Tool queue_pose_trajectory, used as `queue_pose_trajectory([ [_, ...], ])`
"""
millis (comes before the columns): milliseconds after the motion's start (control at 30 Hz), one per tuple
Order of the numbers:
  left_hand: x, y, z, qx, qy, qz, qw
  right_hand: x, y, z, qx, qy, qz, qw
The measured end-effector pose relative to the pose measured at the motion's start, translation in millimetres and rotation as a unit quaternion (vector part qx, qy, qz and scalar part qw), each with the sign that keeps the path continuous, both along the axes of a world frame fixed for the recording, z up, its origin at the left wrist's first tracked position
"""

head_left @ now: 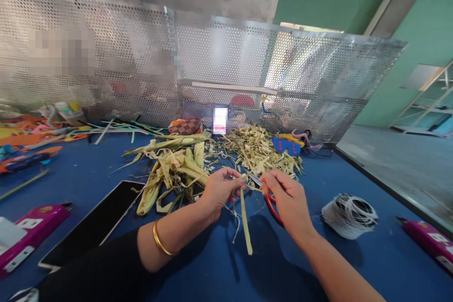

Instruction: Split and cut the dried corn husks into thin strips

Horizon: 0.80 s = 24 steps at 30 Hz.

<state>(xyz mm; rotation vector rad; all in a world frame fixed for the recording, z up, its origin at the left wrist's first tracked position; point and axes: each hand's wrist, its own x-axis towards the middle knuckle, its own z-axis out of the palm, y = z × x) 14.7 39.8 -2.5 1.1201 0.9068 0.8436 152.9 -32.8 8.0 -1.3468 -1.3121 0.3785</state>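
Note:
Over the middle of the blue table, my left hand [220,191] pinches a pale green strip of corn husk [245,224], whose long end hangs down below the fingers. A thin white thread dangles beside it. My right hand [285,196] is closed around a pair of scissors [274,208] with red handles; the blades point left, close to my left fingertips. Behind and left of my hands lies a heap of whole corn husks [175,167]. Small cut husk pieces [258,144] form a pile just beyond the scissors.
A ball of white string [349,215] sits at the right. Purple power strips [35,233] lie on both sides, with a black tablet-like slab [95,222] at left. A lit phone [220,120] stands before the perforated metal screen [226,52]. Colourful scraps [26,127] cover the far left.

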Motion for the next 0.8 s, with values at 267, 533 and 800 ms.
queue_pose_trajectory([
  [267, 1, -4, 2.6, -0.006, -0.019, -0.009, 1.000, 5, 3, -0.2, -0.125, -0.138, 0.056, 0.981],
  [533, 1, -6, 4.0, -0.008, -0.030, -0.028, 0.999, 7, 5, -1.9, -0.139, -0.141, 0.042, 0.979],
  [800, 4, -10, 0.1, 0.026, 0.005, -0.052, 0.998, 5, 6, -4.6, -0.138, -0.123, 0.044, 0.982],
])
